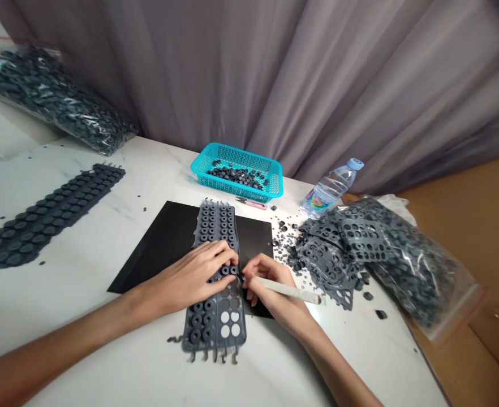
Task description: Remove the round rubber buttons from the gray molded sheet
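A dark grey moulded rubber strip [215, 221] with rows of round ring-shaped pieces lies lengthwise in front of me, partly over a black mat [156, 249]. Near its close end, several holes in the right-hand rows are bare, and the white table shows through some of them. My left hand [194, 274] lies across the strip, thumb and forefinger bent around a pair of rings at its right edge. In my right hand [275, 280] is a white pen-like tool [292, 290], its tip end hidden by the fingers beside the strip's right edge.
Behind the mat stand a turquoise basket [236, 189] of small black pieces and pink-handled snips [253, 204]. To the right are a water bottle [330, 186], scattered bits, punched-out sheets [330, 254] and a filled plastic bag [419, 271]. Leftward lie another strip [54, 217] and a bulging bag [58, 93].
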`<state>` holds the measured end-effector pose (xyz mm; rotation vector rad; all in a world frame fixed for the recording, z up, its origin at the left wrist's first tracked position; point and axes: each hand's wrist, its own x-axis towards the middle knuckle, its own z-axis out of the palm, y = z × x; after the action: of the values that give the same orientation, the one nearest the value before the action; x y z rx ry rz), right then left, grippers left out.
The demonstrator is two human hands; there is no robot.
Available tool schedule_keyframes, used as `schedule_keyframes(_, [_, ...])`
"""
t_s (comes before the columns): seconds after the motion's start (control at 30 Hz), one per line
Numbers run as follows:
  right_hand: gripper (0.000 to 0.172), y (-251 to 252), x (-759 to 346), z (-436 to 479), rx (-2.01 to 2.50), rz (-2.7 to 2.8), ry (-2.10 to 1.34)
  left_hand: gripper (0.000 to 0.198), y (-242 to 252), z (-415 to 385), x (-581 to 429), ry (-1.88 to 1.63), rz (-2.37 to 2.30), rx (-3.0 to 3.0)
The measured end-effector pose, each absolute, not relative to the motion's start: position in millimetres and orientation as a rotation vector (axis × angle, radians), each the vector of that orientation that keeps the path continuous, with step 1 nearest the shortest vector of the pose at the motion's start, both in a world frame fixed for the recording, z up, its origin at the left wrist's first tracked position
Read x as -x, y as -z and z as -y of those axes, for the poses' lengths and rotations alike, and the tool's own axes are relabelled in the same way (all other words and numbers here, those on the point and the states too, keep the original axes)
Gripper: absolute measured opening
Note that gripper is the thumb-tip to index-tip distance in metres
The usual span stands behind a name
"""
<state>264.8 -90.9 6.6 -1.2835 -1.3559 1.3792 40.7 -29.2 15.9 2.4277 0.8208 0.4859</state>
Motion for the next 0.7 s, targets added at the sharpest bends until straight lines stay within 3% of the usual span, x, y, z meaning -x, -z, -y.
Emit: schedule_keyframes(0.7, [0.004, -8.6, -263.5, 92.2, 1.362, 1.431, -1.310, 0.017, -16.4, 26.0, -38.3, -0.480, -0.820, -2.479])
